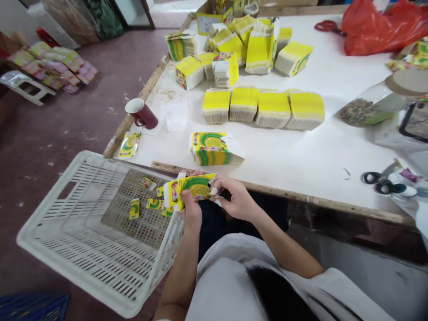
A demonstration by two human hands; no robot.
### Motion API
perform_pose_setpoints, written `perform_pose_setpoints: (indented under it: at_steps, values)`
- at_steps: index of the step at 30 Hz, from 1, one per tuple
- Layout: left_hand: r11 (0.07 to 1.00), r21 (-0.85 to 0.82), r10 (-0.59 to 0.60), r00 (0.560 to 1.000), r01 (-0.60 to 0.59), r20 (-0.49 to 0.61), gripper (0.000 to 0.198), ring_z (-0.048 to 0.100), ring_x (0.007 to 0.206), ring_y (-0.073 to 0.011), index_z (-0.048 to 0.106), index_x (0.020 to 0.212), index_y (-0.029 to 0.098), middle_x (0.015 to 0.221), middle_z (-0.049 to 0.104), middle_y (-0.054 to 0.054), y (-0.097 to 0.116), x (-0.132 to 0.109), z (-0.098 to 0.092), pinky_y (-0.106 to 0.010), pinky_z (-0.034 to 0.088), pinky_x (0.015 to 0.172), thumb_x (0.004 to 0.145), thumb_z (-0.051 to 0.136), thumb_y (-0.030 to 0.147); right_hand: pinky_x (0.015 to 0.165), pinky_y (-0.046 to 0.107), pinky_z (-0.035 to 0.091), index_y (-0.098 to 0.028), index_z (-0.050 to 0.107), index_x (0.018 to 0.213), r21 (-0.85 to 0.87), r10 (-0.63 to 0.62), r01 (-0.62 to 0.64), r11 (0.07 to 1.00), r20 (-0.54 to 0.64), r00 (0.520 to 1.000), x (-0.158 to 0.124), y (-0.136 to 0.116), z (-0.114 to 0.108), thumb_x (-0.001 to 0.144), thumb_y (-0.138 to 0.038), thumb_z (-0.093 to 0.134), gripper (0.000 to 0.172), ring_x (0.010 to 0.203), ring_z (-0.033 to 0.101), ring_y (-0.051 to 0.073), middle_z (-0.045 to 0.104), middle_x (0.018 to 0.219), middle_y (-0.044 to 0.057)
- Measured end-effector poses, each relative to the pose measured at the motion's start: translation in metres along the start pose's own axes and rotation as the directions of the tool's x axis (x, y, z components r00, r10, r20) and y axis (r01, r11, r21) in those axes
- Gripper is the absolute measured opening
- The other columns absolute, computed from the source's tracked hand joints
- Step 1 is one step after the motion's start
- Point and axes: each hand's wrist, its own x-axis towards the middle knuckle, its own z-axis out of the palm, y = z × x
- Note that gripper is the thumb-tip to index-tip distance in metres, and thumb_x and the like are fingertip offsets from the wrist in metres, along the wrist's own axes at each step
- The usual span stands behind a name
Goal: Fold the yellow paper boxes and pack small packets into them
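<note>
My left hand (192,211) is closed around a yellow and green printed carton (199,185), its thumb across the front panel. At the carton's right end, the fingers of my right hand (236,198) pinch the white end flaps. Both hands are over the right rim of a white plastic basket (80,236), near the table edge. Several small yellow-green boxes (134,208) lie on the basket's floor. Just beyond my hands, a printed stack of flat cartons (210,149) lies on the table.
Four-sided blocks of bundled yellow cartons (272,107) stand in a row, with more bundles (262,47) behind. A maroon mug (143,113) sits at the left edge. To the right are a jar (368,104), scissors (381,178) and a red plastic bag (377,29).
</note>
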Motion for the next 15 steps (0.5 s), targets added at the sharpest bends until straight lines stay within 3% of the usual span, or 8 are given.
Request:
perform_pose_setpoints:
  at_steps: [3, 6, 9, 12, 15]
  values:
    - [1.000, 0.010, -0.029, 0.999, 0.029, 0.016, 0.057, 0.068, 0.111, -0.0302, 0.066, 0.120, 0.021, 0.110, 0.073, -0.012, 0.003, -0.003, -0.003, -0.043, 0.057, 0.094, 0.086, 0.058, 0.067, 0.070, 0.028, 0.048, -0.021, 0.053, 0.085, 0.107, 0.087, -0.090, 0.990, 0.037, 0.996, -0.003, 0.006, 0.003, 0.080, -0.020, 0.068, 0.016, 0.075, 0.054, 0.014, 0.057, 0.085, 0.001]
    - [0.973, -0.162, -0.156, 0.987, 0.162, 0.048, 0.056, 0.067, 0.107, -0.0286, 0.068, 0.111, 0.021, 0.103, 0.072, -0.010, 0.015, -0.002, -0.001, -0.041, 0.056, 0.093, 0.081, 0.063, 0.068, 0.066, 0.026, 0.047, -0.021, 0.052, 0.090, 0.268, 0.234, -0.261, 0.927, 0.130, 0.964, -0.008, 0.007, 0.007, 0.077, -0.029, 0.075, 0.028, 0.069, 0.051, 0.012, 0.055, 0.083, -0.001]
    - [0.913, -0.344, -0.213, 0.975, 0.222, 0.063, 0.050, 0.065, 0.083, -0.0216, 0.068, 0.094, 0.020, 0.084, 0.066, -0.006, 0.027, 0.001, 0.003, -0.035, 0.057, 0.083, 0.077, 0.068, 0.067, 0.061, 0.024, 0.043, -0.021, 0.051, 0.087, 0.367, 0.274, -0.333, 0.869, 0.204, 0.940, -0.014, 0.001, 0.015, 0.075, -0.038, 0.080, 0.035, 0.066, 0.047, 0.010, 0.053, 0.080, -0.003]
    - [0.892, -0.418, -0.195, 0.981, 0.170, -0.018, 0.054, 0.050, 0.058, -0.0125, 0.061, 0.078, 0.019, 0.067, 0.050, 0.001, 0.029, 0.003, 0.007, -0.026, 0.051, 0.061, 0.074, 0.067, 0.072, 0.059, 0.023, 0.039, -0.020, 0.052, 0.084, 0.364, 0.276, -0.347, 0.864, 0.233, 0.933, -0.018, -0.005, 0.024, 0.073, -0.040, 0.082, 0.038, 0.064, 0.043, 0.009, 0.051, 0.077, -0.004]
    - [0.924, -0.345, -0.207, 0.974, 0.163, -0.094, 0.064, 0.044, 0.053, -0.0102, 0.056, 0.073, 0.019, 0.064, 0.045, 0.003, 0.021, 0.002, 0.008, -0.023, 0.046, 0.054, 0.070, 0.063, 0.082, 0.058, 0.023, 0.040, -0.021, 0.052, 0.087, 0.285, 0.334, -0.376, 0.882, 0.184, 0.924, -0.018, -0.002, 0.029, 0.069, -0.040, 0.085, 0.042, 0.063, 0.045, 0.010, 0.052, 0.076, -0.005]
